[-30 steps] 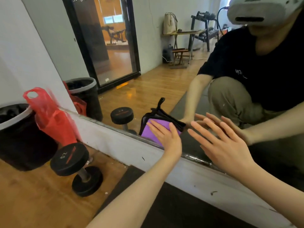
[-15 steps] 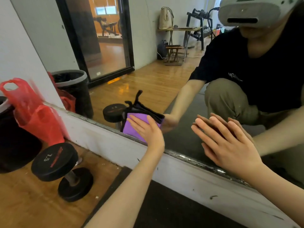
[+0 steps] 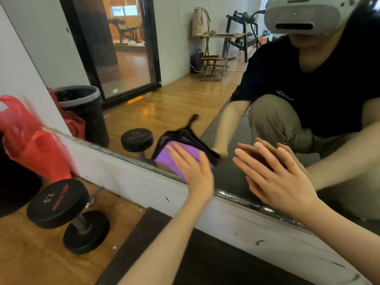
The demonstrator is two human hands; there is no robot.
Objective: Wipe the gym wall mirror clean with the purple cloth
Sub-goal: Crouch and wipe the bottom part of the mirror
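1. A black dumbbell marked 7.5 lies on the wooden floor, near the white baseboard.
2. A red plastic bag hangs over the rim of a black bin at the left edge, just above the dumbbell.
3. A dark floor mat runs along the baseboard, to the right of the dumbbell.
4. The baseboard shows dark scuffs and chipped paint.
5. A plain white wall rises at the upper left, behind the bag.
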